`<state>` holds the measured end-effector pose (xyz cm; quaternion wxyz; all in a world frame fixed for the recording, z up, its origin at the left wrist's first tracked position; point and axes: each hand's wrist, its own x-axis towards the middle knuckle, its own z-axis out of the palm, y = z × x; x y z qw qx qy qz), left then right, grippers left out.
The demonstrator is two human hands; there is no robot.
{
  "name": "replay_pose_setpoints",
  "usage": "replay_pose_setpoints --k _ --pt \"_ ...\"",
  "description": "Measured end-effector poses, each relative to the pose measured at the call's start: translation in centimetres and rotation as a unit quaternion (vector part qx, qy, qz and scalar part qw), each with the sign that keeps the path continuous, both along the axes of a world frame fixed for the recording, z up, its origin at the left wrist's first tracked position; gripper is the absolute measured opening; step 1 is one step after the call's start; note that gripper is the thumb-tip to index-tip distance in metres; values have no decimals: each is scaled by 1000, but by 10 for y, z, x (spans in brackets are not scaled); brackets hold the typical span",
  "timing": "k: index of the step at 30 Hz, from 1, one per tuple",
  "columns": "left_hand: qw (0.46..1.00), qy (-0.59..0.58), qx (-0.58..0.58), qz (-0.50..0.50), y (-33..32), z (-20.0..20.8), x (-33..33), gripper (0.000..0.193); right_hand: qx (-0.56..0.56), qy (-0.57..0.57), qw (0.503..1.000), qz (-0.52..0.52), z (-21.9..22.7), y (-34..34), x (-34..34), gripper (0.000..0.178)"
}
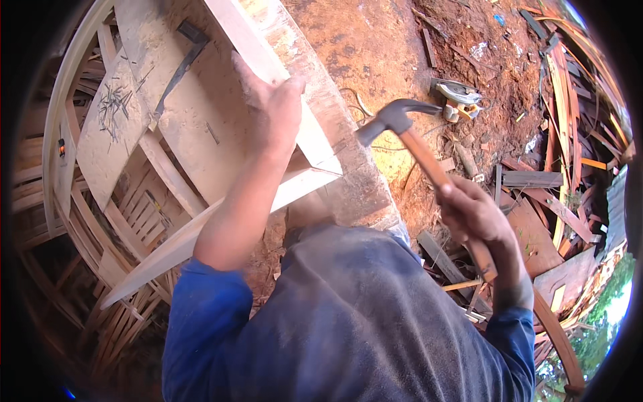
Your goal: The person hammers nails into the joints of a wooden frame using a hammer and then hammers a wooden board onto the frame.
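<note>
My right hand (479,211) is wrapped round the wooden handle of a claw hammer (423,155), raised over the right side of the bench. The hammer's dark head points left, toward the corner of a pale wooden frame. My left hand (273,107) grips one pale frame board (316,142), its thumb over the top edge; some fingers are hidden behind the wood. This board meets a second pale board (221,218) at a mitred corner near my body. Whether a nail stands at that joint, I cannot tell.
A metal try square (179,74) and a pile of loose nails (115,104) lie on the plywood sheet (201,100) at left. On the dirt floor (375,40) at right sits a power tool (459,97) with a cord. Scrap wood (536,201) is heaped far right.
</note>
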<state>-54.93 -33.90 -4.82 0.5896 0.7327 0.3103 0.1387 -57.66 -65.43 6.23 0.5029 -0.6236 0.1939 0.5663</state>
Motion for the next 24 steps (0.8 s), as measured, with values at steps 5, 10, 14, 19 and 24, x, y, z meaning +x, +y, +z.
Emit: replay_pose_setpoints --k 5,10,14,19,24 --pt "997 17 -70 -10 3 17 -10 98 -34 -187 948 -256 7 -108 65 27" --pt "999 3 -16 -39 9 5 -12 97 -10 -225 945 -238 -20 -35 5 30" --pt "998 23 -40 -41 8 12 -10 96 21 -4 999 31 -16 -8 -18 29" --pt "999 7 -43 -30 12 -2 -20 100 -33 -157 959 -235 -9 -90 27 33" --pt "994 50 63 -69 41 0 -47 90 48 -152 918 -362 4 -144 34 39"
